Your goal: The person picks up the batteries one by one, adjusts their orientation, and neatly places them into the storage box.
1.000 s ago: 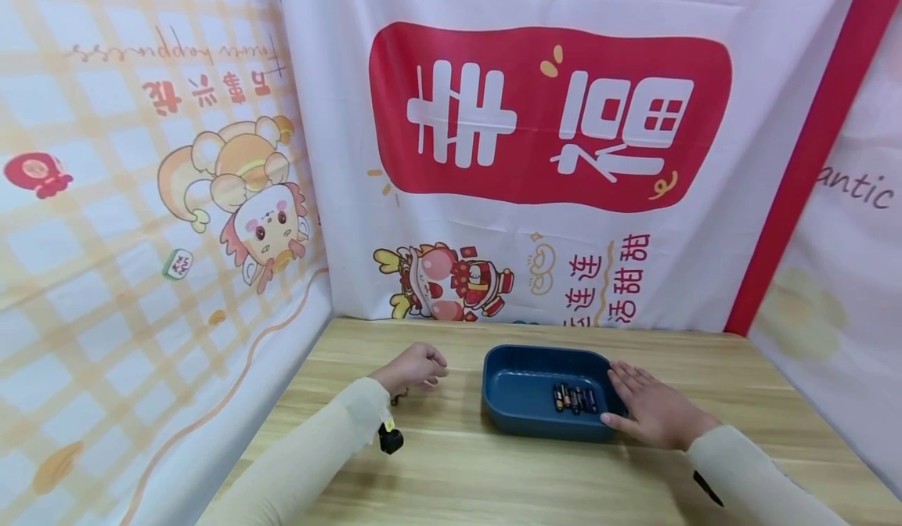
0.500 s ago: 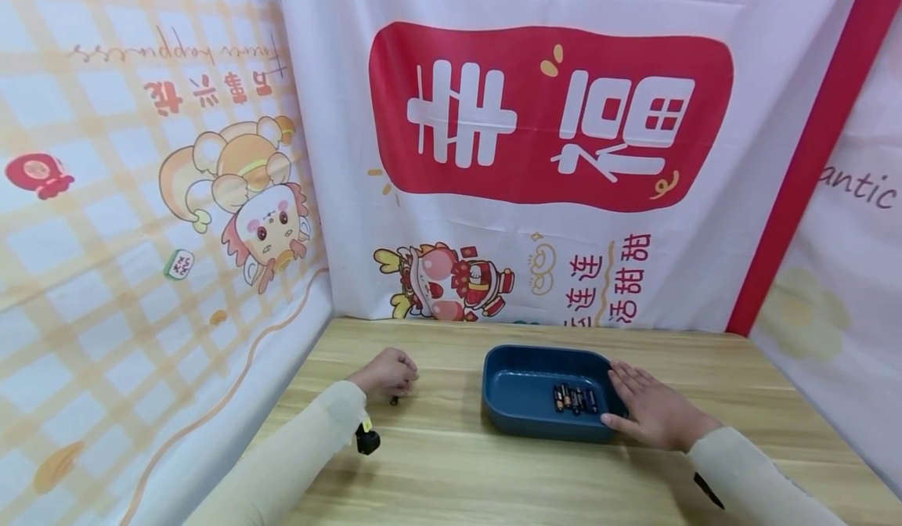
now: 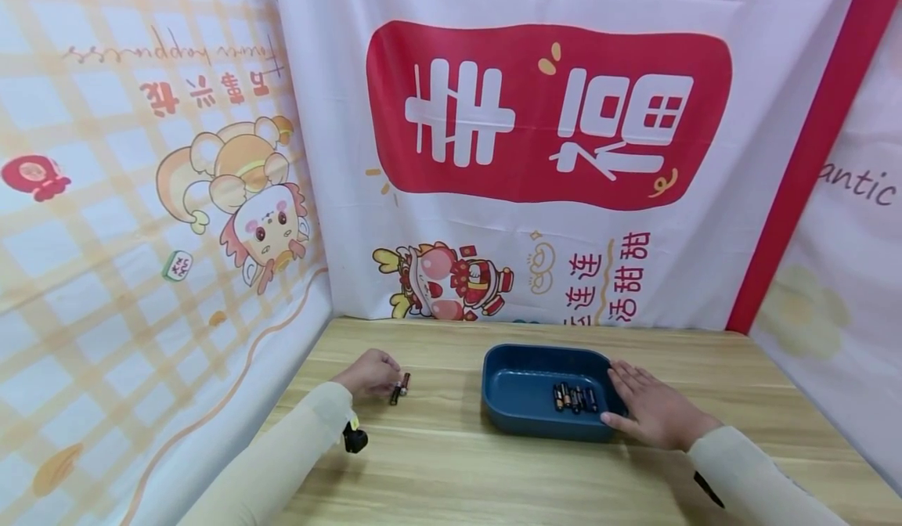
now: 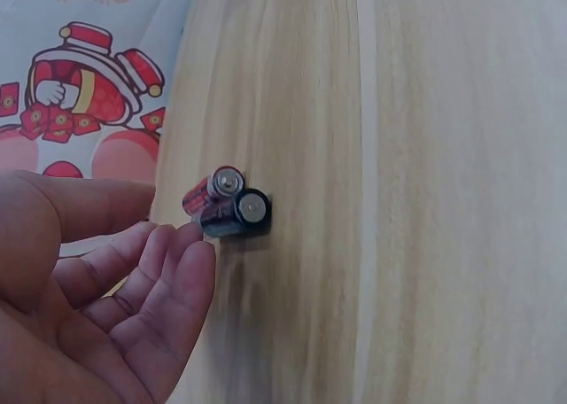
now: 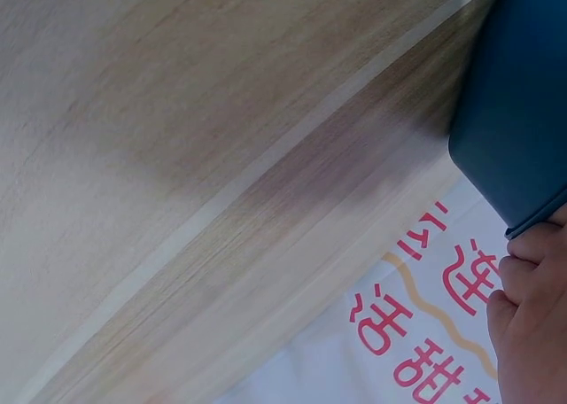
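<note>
My left hand [image 3: 369, 373] is low over the left part of the table, palm and loosely bent fingers showing in the left wrist view. Two small batteries, a red one [image 4: 199, 196] and a black one [image 4: 221, 219], lie side by side right at its fingertips. A dark blue rectangular bin [image 3: 517, 424] stands to the right, with several batteries [image 3: 574, 398] grouped inside near its right end. Against that end rests my right hand [image 3: 655, 408], fingers extended along the rim and thumb at the front corner; the right wrist view shows only its edge beside the bin's wall.
The wooden table [image 3: 451, 471] meets a white printed cloth [image 3: 338, 158] at the back. Another patterned cloth [image 3: 106, 275] hangs along the left side. Bare tabletop lies between the left batteries and the bin.
My left hand has moved left and toward me, and the red battery now shows beside the black one, which the hand partly hid before. Right hand and bin stay put.
</note>
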Tool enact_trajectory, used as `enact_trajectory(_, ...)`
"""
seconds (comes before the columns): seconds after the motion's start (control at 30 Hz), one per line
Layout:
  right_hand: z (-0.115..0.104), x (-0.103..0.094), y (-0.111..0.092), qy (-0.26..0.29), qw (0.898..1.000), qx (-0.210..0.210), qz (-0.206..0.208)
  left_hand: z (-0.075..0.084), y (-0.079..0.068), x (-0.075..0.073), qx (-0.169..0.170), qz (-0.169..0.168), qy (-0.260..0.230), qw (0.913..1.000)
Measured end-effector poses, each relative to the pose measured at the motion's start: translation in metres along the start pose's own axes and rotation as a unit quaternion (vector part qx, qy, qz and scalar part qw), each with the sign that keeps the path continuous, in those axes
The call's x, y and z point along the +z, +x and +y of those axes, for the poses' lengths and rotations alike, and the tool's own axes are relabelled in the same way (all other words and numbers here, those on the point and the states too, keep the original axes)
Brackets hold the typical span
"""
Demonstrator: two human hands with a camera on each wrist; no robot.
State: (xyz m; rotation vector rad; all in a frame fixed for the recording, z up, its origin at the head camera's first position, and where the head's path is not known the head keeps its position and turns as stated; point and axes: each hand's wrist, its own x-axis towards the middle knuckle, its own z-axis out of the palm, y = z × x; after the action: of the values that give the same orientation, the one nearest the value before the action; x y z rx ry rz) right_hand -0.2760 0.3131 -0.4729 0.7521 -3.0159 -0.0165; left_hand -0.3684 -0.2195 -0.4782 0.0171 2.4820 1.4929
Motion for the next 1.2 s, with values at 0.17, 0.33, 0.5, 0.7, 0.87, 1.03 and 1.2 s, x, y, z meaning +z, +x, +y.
enact_trajectory(0.17, 0.000, 0.000, 0.000, -0.001, 1.000, -0.002, 0.001, -0.008, 0.002, -0.005, -0.024, 0.015, 0.001, 0.9996)
enact_trajectory(0.33, 0.000, 0.002, 0.001, 0.002, 1.000, -0.002, -0.004, -0.013, -0.004, -0.007, -0.036, 0.033, 0.004, 0.9988)
enact_trajectory(0.5, 0.000, 0.004, 0.001, 0.004, 1.000, 0.001, -0.008, -0.015, -0.006, -0.011, -0.039, 0.026, 0.011, 0.9989)
enact_trajectory(0.7, 0.001, 0.002, 0.002, 0.005, 1.000, 0.000, -0.004, -0.018, -0.004, -0.012, -0.045, 0.021, 0.011, 0.9987)
enact_trajectory(0.87, 0.001, 0.004, 0.001, 0.007, 1.000, -0.006, 0.001, -0.016, -0.007, -0.008, -0.049, 0.027, 0.011, 0.9984)
enact_trajectory(1.03, 0.001, 0.003, 0.000, 0.004, 1.000, -0.011, 0.014, -0.011, -0.008, -0.004, -0.047, 0.032, 0.032, 0.9978)
enact_trajectory(1.2, -0.002, 0.001, -0.001, 0.007, 1.000, -0.006, 0.007, -0.007, -0.008, 0.000, -0.049, 0.034, 0.047, 0.9971)
